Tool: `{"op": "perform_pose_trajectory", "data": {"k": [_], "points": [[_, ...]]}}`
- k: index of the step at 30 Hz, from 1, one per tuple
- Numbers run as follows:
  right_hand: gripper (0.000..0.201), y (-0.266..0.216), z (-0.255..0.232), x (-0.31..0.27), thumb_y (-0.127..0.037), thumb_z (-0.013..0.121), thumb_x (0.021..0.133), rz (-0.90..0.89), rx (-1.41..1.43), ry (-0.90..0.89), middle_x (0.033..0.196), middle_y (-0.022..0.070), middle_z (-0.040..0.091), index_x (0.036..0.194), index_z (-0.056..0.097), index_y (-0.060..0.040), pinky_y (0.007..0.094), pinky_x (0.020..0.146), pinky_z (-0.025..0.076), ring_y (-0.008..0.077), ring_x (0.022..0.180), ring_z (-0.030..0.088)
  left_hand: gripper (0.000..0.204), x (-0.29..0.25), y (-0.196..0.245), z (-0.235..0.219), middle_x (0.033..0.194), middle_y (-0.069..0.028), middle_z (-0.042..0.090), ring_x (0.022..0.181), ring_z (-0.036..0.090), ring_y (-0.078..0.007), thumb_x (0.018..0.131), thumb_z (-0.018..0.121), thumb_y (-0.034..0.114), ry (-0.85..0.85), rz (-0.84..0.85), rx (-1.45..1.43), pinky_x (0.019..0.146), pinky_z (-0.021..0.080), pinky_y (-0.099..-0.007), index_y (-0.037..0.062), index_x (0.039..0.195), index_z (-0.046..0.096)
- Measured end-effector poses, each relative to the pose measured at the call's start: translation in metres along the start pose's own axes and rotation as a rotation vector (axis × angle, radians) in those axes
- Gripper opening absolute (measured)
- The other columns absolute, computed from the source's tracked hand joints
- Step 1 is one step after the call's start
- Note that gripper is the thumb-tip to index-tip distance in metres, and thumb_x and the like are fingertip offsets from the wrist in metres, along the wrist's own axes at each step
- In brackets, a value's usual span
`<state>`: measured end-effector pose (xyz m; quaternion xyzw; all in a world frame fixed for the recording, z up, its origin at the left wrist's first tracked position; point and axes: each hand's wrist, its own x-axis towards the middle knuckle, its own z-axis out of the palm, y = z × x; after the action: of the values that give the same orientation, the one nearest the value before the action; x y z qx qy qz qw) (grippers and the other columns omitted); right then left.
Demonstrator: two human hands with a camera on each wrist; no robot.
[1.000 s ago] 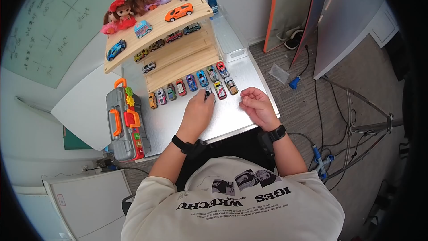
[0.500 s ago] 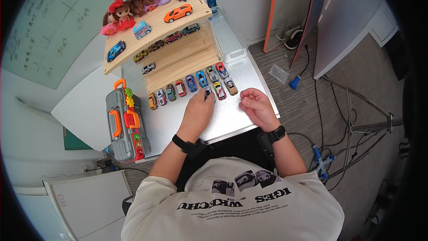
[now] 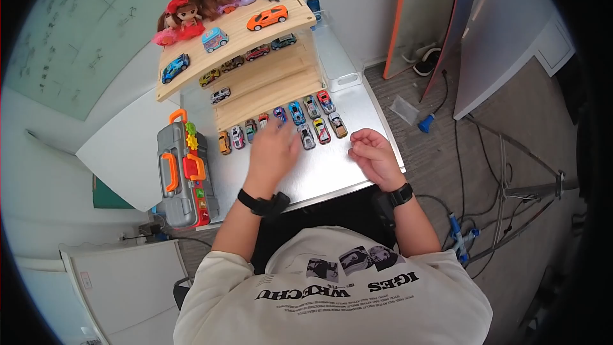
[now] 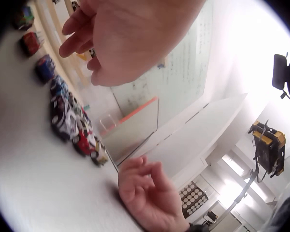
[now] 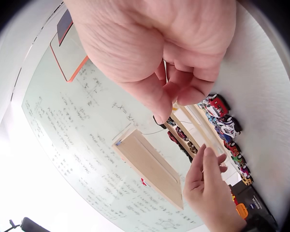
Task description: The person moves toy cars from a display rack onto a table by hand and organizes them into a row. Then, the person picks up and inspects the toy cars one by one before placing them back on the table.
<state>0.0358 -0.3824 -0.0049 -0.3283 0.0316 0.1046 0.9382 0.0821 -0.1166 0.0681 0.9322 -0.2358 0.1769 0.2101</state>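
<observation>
The left hand, fingers slightly apart and holding nothing, hovers beside the silver toy car. Bare tabletop runs from that car to the near edge. The right hand, loosely curled, lies near the right edge.

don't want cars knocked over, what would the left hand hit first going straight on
Probably the blue toy car just beyond the fingers of the left hand, with the wooden shelf behind it. The hand's height is unclear, so it might pass over the car.
</observation>
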Motion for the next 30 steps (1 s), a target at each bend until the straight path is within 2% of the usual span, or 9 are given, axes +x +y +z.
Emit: {"op": "perform_pose_trajectory", "data": {"k": [1,5,8,12,14,18,23,27,30], "points": [[0.023,0.000,-0.001,0.000,0.007,0.071,0.092,0.004,0.000,-0.004,0.103,0.0075,0.068,0.114,0.065,0.0020,0.0283,0.086,0.058,0.0132,0.088,0.067,0.028,0.008,-0.013,-0.005,0.101,-0.0234,0.069,0.086,0.069,-0.0411,0.088,0.075,0.015,0.073,-0.032,0.056,0.076,0.058,-0.0473,0.0018,0.112,0.071],[0.024,0.002,-0.004,0.001,0.008,0.070,0.092,0.009,-0.005,-0.008,0.105,0.0079,0.068,0.115,0.065,0.0021,0.0289,0.087,0.058,0.0129,0.089,0.066,0.022,0.049,-0.067,-0.026,0.096,-0.0263,0.072,0.093,0.071,-0.0434,0.093,0.063,0.013,-0.017,-0.462,0.418,0.079,0.059,-0.0517,0.0009,0.111,0.070],[0.024,0.002,-0.005,0.001,0.008,0.070,0.092,0.004,0.004,-0.010,0.106,0.0079,0.068,0.115,0.065,0.0022,0.0289,0.087,0.058,0.0126,0.091,0.066,0.023,0.064,-0.120,-0.025,0.098,-0.0236,0.074,0.095,0.073,-0.0407,0.092,0.059,0.010,-0.042,-0.512,0.476,0.080,0.060,-0.0518,0.0016,0.112,0.068],[0.024,0.001,-0.003,0.001,0.008,0.071,0.092,-0.010,0.014,-0.019,0.105,0.0074,0.068,0.115,0.065,0.0022,0.0282,0.087,0.058,0.0120,0.090,0.066,0.026,0.079,-0.144,-0.027,0.103,-0.0240,0.075,0.099,0.073,-0.0407,0.092,0.059,0.010,-0.105,-0.562,0.443,0.083,0.059,-0.0527,0.0016,0.115,0.067],[0.023,0.000,-0.002,0.001,0.007,0.071,0.092,-0.014,0.011,-0.023,0.104,0.0071,0.068,0.115,0.065,0.0023,0.0280,0.087,0.058,0.0119,0.089,0.066,0.025,0.082,-0.156,-0.025,0.107,-0.0250,0.075,0.103,0.072,-0.0407,0.091,0.060,0.011,-0.187,-0.510,0.424,0.086,0.058,-0.0524,0.0004,0.112,0.068],[0.023,0.002,-0.005,0.001,0.007,0.071,0.092,-0.009,0.009,-0.027,0.102,0.0067,0.068,0.115,0.065,0.0024,0.0281,0.087,0.058,0.0117,0.087,0.066,0.022,0.080,-0.169,-0.021,0.102,-0.0261,0.074,0.102,0.071,-0.0425,0.091,0.063,0.013,-0.154,-0.416,0.381,0.086,0.057,-0.0524,0.0004,0.107,0.070],[0.023,0.002,-0.005,0.002,0.008,0.070,0.092,-0.009,-0.005,-0.025,0.102,0.0070,0.068,0.115,0.066,0.0024,0.0285,0.088,0.059,0.0118,0.088,0.067,0.018,0.062,-0.137,-0.025,0.092,-0.0286,0.071,0.093,0.069,-0.0458,0.088,0.069,0.013,0.047,-0.308,0.245,0.082,0.056,-0.0546,0.0003,0.100,0.070],[0.024,0.003,-0.006,0.002,0.008,0.070,0.092,-0.014,0.003,-0.027,0.104,0.0074,0.068,0.115,0.066,0.0028,0.0291,0.088,0.059,0.0117,0.088,0.067,0.028,0.034,-0.067,-0.043,0.089,-0.0252,0.072,0.085,0.070,-0.0432,0.086,0.072,0.013,0.043,-0.271,0.105,0.078,0.056,-0.0498,0.0029,0.112,0.073],[0.024,0.002,-0.005,0.003,0.009,0.070,0.092,-0.011,0.014,-0.028,0.105,0.0075,0.068,0.115,0.066,0.0028,0.0295,0.088,0.059,0.0118,0.089,0.067,0.030,-0.004,-0.019,-0.041,0.086,-0.0214,0.071,0.083,0.069,-0.0401,0.085,0.072,0.008,-0.126,-0.140,-0.046,0.076,0.056,-0.0475,0.0048,0.114,0.074]]}}
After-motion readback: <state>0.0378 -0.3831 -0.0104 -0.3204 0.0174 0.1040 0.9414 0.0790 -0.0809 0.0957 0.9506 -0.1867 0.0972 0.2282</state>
